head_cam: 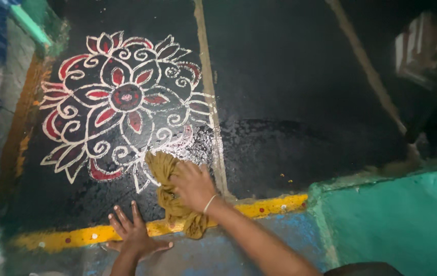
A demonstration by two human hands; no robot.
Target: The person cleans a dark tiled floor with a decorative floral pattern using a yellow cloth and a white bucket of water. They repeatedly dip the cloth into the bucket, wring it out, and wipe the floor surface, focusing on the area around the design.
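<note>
Left hand (135, 236) flat — rag (173, 193), floor drawing (122, 102) beyond

A crumpled mustard cloth rag (170, 191) is lying limp and matt on a black floor (290, 102) that is glistening wet beside the chalky painted flower pattern (121, 99).

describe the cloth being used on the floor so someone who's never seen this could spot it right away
Start at the large red and white flower drawing on the dark wet floor. At its lower right edge lies a crumpled mustard-yellow cloth, under the right hand. It is the only soft, bunched thing there, crossing the flat yellow painted strip.
</note>
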